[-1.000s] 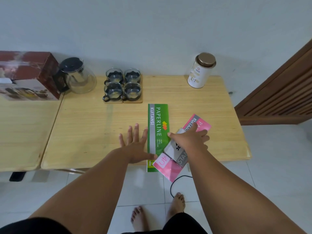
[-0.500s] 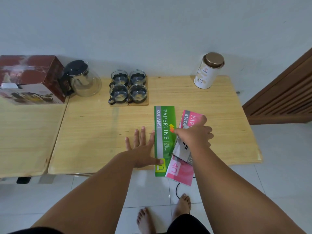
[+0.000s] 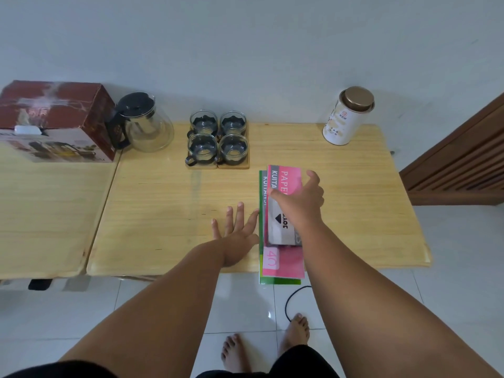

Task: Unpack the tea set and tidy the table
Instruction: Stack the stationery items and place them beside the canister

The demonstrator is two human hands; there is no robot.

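Observation:
A pink receipt book [image 3: 285, 176] lies squarely on a green one [image 3: 278, 281], so only the green book's left strip and near end show. A grey-and-white booklet [image 3: 281, 231] rests on the pink book. My right hand [image 3: 303, 203] grips across this stack, thumb at the booklet's left edge and fingers over the pink book's right side. My left hand [image 3: 236, 231] lies flat on the table, fingers apart, fingertips at the green book's left edge. At the back stand a glass teapot [image 3: 143, 126] and several glass cups [image 3: 218, 140] on wooden coasters.
The stack overhangs the near edge of the wooden table [image 3: 163, 214]. A white tea tin [image 3: 347, 117] stands at the back right. The tea set box [image 3: 56, 122] sits on a second table [image 3: 41, 214] to the left. A black cable [image 3: 291, 301] lies by my bare feet.
My right hand has turned and slid the pink book and grey booklet leftward, from askew beside the green book to straight on top of it. My left hand has stayed against the green book's edge.

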